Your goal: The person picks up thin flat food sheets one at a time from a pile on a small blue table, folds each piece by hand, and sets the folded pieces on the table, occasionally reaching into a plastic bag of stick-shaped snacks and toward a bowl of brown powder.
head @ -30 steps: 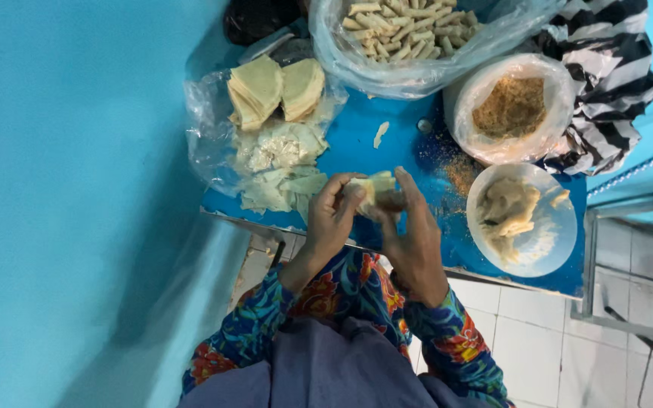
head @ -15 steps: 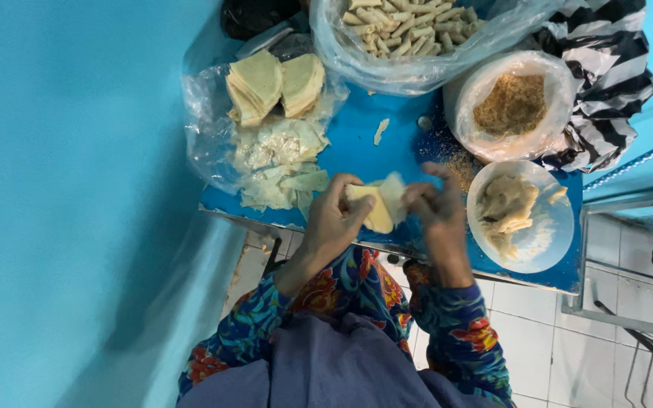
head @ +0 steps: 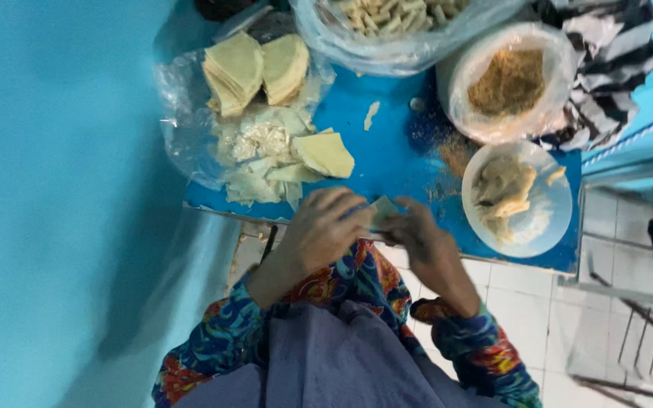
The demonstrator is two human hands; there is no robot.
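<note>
The left hand (head: 325, 227) and right hand (head: 417, 236) meet at the near edge of a blue desk (head: 394, 151), their fingers closed together on a small pale wrapper (head: 382, 210), which shows only as a sliver between them. The left hand curls over it from the left; the right hand pinches it from the right. What lies inside the wrapper cannot be seen. Both wrists end in bright floral sleeves (head: 334, 283).

Just beyond the left hand, a loose heap of pale wrappers (head: 281, 162) lies on clear plastic (head: 183, 128), one square sheet (head: 326, 153) resting on top at the heap's right. Farther off on the same plastic stand two neat stacks (head: 255, 66) of the same sheets, side by side.

To the right of the hands, a white bowl (head: 549, 219) holds a pale, lumpy filling (head: 502, 189). Beyond it, a plastic-lined tub holds brown crumbs (head: 509, 79), and some crumbs are scattered on the desk near it. At the far edge, a large clear bag (head: 406, 34) holds pale finished rolls. A striped black-and-white cloth (head: 606, 68) lies at the far right. A teal wall (head: 54, 189) fills the left; a white tiled floor (head: 523, 302) shows below the desk.
</note>
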